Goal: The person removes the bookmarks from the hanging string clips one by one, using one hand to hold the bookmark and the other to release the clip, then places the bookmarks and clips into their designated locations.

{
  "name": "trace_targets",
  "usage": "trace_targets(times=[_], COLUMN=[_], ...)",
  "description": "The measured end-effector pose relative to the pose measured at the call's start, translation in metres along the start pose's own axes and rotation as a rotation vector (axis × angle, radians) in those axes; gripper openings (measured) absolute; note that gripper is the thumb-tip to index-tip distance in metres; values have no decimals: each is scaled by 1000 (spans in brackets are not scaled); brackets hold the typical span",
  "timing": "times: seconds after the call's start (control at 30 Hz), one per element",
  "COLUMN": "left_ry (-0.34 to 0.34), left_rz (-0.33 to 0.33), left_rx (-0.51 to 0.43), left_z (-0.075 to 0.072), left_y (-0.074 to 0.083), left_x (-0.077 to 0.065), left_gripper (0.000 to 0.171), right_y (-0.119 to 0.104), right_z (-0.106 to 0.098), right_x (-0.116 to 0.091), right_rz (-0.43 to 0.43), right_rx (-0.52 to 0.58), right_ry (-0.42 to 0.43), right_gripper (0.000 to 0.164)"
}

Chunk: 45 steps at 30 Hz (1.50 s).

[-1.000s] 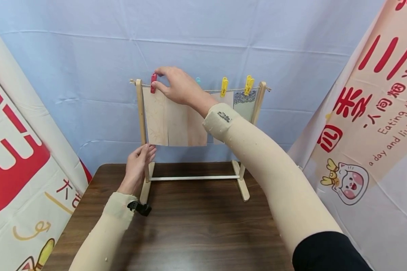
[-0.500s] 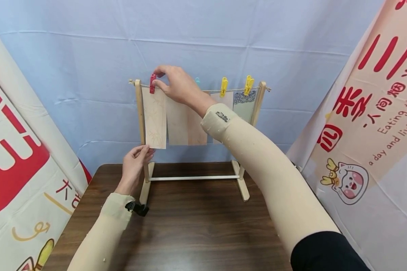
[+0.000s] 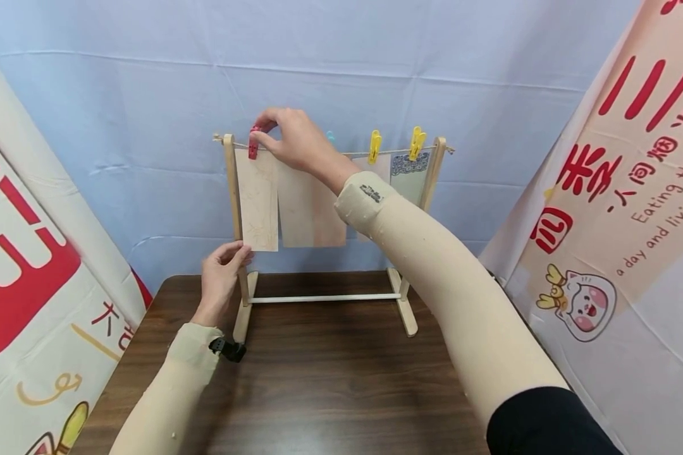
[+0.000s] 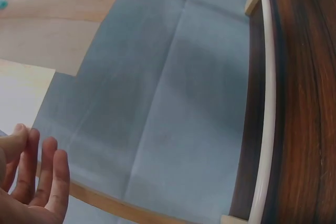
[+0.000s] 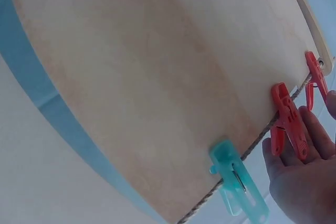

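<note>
My right hand reaches across the rack and pinches a red clothespin at the left end of the cord. That pin sits on the top edge of a pale, faintly patterned paper strip. At the strip's lower left corner, my left hand pinches the paper between thumb and fingertip, its other fingers loosely extended in the left wrist view. A second red clothespin shows beside the right hand's fingers in the right wrist view; the hand hides it in the head view.
More sheets hang along the twisted cord, under a teal clothespin and two yellow clothespins, one left of the other. The wooden rack stands at the back of the brown table, before a blue cloth.
The red clothespin and the strip's top have shifted slightly left. My left hand has drawn left with the lower corner, and a gap now shows between this strip and its neighbour.
</note>
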<state>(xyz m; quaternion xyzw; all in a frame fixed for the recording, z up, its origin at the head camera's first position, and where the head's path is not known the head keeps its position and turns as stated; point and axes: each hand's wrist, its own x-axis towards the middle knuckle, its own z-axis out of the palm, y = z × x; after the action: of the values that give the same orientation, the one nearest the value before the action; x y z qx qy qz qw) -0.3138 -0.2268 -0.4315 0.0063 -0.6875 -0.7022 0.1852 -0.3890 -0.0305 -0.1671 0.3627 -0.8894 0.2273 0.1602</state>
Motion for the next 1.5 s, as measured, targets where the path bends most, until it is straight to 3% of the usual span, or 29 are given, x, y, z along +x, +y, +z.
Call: trace_targets(times=[0.5,0.73,1.17,1.5], left_ry=[52,65,89,98], left_rz=[91,120,120,128], left_rx=[15,10,-18,22], left_z=[2,8,4,4], left_y=[-2,-1,-7,-10], left_x=[-2,1,1,1], left_gripper=[34,32,31,29], right_y=[-6,-1,0,3], right_z=[-1,-2,5,5], right_x=[-1,-6,-10,-8], right_rz=[102,59,-8,-21], right_rx=[179,199,260,272], right_ry=[43,105,146,184], right_gripper=[24,20,14,8])
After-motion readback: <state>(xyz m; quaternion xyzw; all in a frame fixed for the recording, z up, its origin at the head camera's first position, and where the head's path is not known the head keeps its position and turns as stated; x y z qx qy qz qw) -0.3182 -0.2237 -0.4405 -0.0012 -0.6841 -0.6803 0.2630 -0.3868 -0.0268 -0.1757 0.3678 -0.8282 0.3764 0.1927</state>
